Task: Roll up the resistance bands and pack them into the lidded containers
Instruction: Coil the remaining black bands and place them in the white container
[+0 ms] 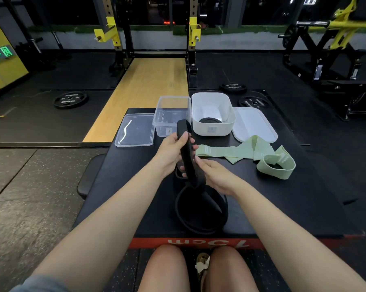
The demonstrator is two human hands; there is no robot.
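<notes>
Now the left hand (171,150) and right hand (214,175) are both gripping the black band (189,161) above the surface (283,199), its lower loops trailing there, while the green band (251,152) is lying beside the open containers (213,114).

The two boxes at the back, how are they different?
The clear box is see-through with squarer corners; the white box is cloudy white and rounder. The clear box looks empty; the white box holds a dark roll. Both are open, each with its lid, the clear lid and the white lid, lying beside it.
</notes>
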